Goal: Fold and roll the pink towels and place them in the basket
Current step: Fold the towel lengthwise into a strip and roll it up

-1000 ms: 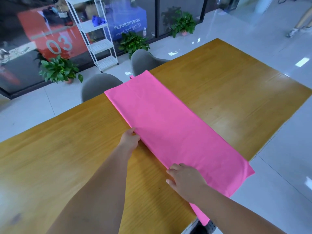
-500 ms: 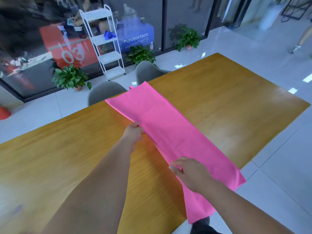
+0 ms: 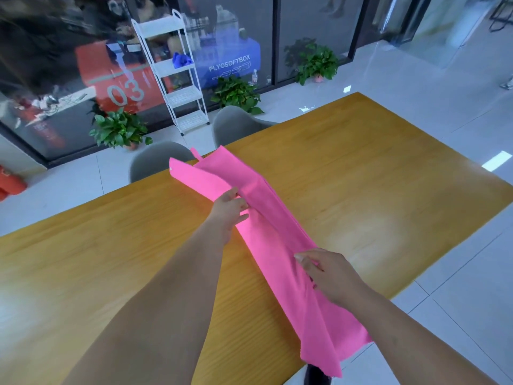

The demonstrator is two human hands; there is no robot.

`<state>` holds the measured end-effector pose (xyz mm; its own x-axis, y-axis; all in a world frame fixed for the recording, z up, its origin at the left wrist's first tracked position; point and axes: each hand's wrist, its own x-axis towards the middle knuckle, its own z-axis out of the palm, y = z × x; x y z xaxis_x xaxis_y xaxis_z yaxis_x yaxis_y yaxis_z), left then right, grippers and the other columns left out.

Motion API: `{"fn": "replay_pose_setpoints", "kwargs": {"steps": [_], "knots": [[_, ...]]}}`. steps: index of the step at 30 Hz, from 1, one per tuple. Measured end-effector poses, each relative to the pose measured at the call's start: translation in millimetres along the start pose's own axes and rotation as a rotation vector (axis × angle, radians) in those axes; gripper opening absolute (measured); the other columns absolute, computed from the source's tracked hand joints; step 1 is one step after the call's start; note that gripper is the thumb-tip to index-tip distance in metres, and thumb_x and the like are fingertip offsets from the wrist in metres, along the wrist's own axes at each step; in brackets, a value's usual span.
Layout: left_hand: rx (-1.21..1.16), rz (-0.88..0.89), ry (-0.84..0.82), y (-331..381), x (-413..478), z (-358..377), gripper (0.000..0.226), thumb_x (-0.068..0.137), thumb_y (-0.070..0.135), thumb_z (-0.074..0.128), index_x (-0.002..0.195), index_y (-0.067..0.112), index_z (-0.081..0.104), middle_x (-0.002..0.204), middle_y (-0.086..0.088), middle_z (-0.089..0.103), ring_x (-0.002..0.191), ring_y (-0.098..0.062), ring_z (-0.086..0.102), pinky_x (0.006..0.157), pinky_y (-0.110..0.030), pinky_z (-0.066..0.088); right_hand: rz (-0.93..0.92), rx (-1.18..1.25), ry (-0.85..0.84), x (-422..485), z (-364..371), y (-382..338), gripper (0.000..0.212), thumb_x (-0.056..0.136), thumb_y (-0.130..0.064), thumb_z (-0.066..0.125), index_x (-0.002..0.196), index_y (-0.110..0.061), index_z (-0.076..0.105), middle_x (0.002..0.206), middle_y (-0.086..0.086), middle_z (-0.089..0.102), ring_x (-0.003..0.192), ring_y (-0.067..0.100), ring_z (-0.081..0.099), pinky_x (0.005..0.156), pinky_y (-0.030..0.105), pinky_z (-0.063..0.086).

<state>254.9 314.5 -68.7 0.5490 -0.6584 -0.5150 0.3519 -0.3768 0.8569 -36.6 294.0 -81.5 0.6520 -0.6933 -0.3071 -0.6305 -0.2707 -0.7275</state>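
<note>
Pink cloth runs slantwise across the wooden table (image 3: 374, 176): the pink towel (image 3: 277, 245) lies as a long narrow strip. Its far end sits by the edge next to the grey chairs (image 3: 155, 162), and its near end hangs off the table edge towards us. We judge this to be a lengthwise fold in mid-air, with the left-hand long edge raised off the wood. No basket is in view.

The main risk, as we read it, is a skewed fold. We hold the towel at only two places along its middle, so both ends are free. At the far end the layers are splayed apart, with one corner sticking out to the left. If we lay the edge down like this, the strip will come out uneven and will roll crooked. The overhanging near end could also drag the cloth towards the floor once we let go.

Our left hand (image 3: 229, 209) is part closed and pinches the raised edge between the fingers above and the thumb below. Our right hand (image 3: 330, 273), nearer to us, has curled fingers gripping the same edge, with cloth bunched under the fingertips
</note>
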Motion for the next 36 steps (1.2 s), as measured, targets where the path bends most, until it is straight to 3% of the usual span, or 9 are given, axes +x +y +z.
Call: {"fn": "replay_pose_setpoints", "kwargs": {"steps": [3, 7, 9, 12, 14, 15, 17, 27, 36], "knots": [[0.041, 0.010, -0.039, 3.3, 10.3, 30.8, 0.068, 0.100, -0.007, 0.054, 0.162, 0.015, 0.040, 0.127, 0.005, 0.058, 0.114, -0.016, 0.064, 0.109, -0.044, 0.054, 0.054, 0.100, -0.020, 15.1, -15.8, 32.0, 0.031, 0.109, -0.037, 0.053, 0.133, -0.033, 0.071, 0.116, -0.024, 0.066, 0.098, 0.001, 0.065, 0.097, 0.038, 0.060], [0.168, 0.019, -0.088, -15.5, 29.7, 65.4, 0.080, 0.096, -0.006, 0.060, 0.164, 0.027, 0.035, 0.158, -0.001, 0.044, 0.122, -0.022, 0.062, 0.109, -0.044, 0.053, 0.185, 0.270, -0.029, 35.2, -28.1, 71.9, 0.027, 0.107, -0.041, 0.056, 0.128, -0.036, 0.073, 0.103, -0.012, 0.070, 0.086, 0.018, 0.073, 0.075, 0.039, 0.066], [0.278, -0.002, -0.098, -32.9, 31.0, 81.6, 0.080, 0.096, -0.002, 0.061, 0.164, 0.030, 0.033, 0.152, -0.002, 0.053, 0.092, -0.011, 0.064, 0.096, -0.040, 0.058, 0.261, 0.334, -0.048, 42.5, -28.3, 92.4, 0.031, 0.106, -0.046, 0.056, 0.130, -0.036, 0.072, 0.112, -0.006, 0.074, 0.097, 0.019, 0.072, 0.083, 0.043, 0.066], [0.446, -0.022, -0.092, -67.1, 9.0, 94.3, 0.071, 0.099, 0.005, 0.056, 0.161, 0.034, 0.036, 0.120, 0.004, 0.069, 0.057, -0.007, 0.054, 0.055, -0.026, 0.054, 0.287, 0.355, -0.071, 44.8, -22.0, 119.9, 0.035, 0.104, -0.052, 0.055, 0.135, -0.043, 0.068, 0.129, -0.007, 0.072, 0.116, 0.016, 0.068, 0.105, 0.049, 0.056], [0.595, 0.085, -0.106, -95.1, -9.4, 90.5, 0.068, 0.098, 0.009, 0.055, 0.159, 0.034, 0.039, 0.140, 0.001, 0.065, 0.094, -0.013, 0.071, 0.080, -0.037, 0.063, 0.260, 0.319, -0.040, 43.8, -17.8, 128.5, 0.038, 0.104, -0.055, 0.054, 0.136, -0.041, 0.068, 0.128, -0.010, 0.072, 0.119, 0.016, 0.067, 0.107, 0.048, 0.055], [0.691, 0.162, -0.105, -107.8, -19.3, 86.3, 0.068, 0.095, 0.009, 0.056, 0.158, 0.032, 0.042, 0.149, 0.001, 0.059, 0.119, -0.017, 0.066, 0.100, -0.042, 0.058, 0.249, 0.301, -0.010, 42.0, -16.7, 128.6, 0.039, 0.102, -0.058, 0.053, 0.135, -0.042, 0.068, 0.126, -0.013, 0.072, 0.118, 0.014, 0.068, 0.106, 0.048, 0.055], [0.842, 0.315, -0.094, -133.0, -36.1, 77.0, 0.068, 0.090, 0.006, 0.057, 0.155, 0.025, 0.049, 0.153, 0.002, 0.054, 0.140, -0.019, 0.050, 0.119, -0.038, 0.042, 0.229, 0.264, 0.045, 37.5, -14.7, 127.8, 0.038, 0.099, -0.060, 0.053, 0.130, -0.045, 0.070, 0.120, -0.019, 0.073, 0.113, 0.009, 0.069, 0.104, 0.044, 0.056], [1.099, 0.586, -0.273, -193.6, -117.0, 45.0, 0.065, 0.094, 0.015, 0.053, 0.157, 0.030, 0.044, 0.157, 0.015, 0.044, 0.149, -0.010, 0.028, 0.123, -0.036, 0.031, 0.312, 0.152, 0.259, -33.1, 4.0, 117.8, 0.023, 0.106, -0.039, 0.052, 0.113, -0.054, 0.068, 0.117, -0.021, 0.070, 0.105, 0.010, 0.071, 0.096, 0.040, 0.057], [1.122, 0.588, -0.302, -218.5, -159.8, 45.9, 0.064, 0.096, 0.021, 0.053, 0.158, 0.031, 0.043, 0.159, 0.016, 0.041, 0.151, -0.008, 0.023, 0.125, -0.036, 0.026, 0.268, 0.085, 0.184, -85.6, 16.7, 119.0, 0.035, 0.109, -0.043, 0.049, 0.140, -0.036, 0.064, 0.135, -0.018, 0.064, 0.119, 0.004, 0.059, 0.102, 0.033, 0.051]]}}
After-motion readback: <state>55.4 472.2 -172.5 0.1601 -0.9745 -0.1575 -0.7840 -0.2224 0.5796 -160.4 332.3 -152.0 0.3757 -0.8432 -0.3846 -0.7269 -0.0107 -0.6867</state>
